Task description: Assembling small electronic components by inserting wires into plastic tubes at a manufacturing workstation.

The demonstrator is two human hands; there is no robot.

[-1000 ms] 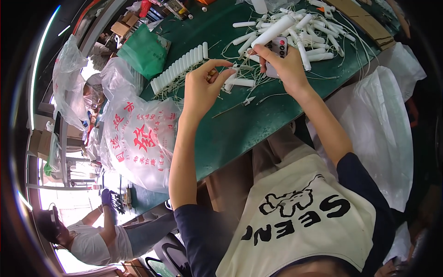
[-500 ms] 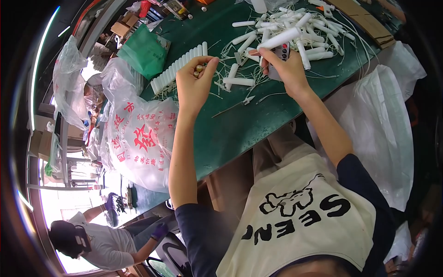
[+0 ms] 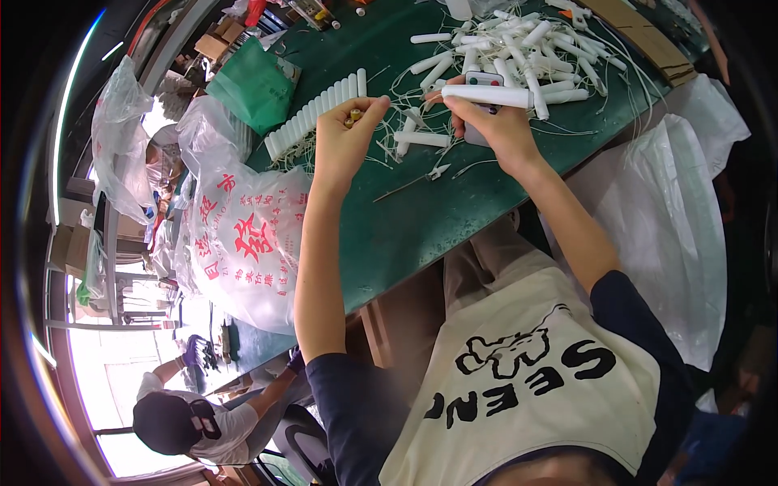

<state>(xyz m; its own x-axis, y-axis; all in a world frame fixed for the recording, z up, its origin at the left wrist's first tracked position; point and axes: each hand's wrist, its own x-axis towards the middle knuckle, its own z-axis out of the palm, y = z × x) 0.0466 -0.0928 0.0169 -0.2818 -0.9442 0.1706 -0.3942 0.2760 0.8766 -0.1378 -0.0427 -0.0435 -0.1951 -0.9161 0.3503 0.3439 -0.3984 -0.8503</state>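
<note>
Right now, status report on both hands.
Left hand pinches small brass part. Right hand grips white tube. Loose tubes piled beyond.

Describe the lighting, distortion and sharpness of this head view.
Head view: strong fisheye bending, dark rim around the picture; bright overexposed daylight at lower left; glare on the clear plastic bag; green table evenly lit; left hand and right hand sharp.
</note>
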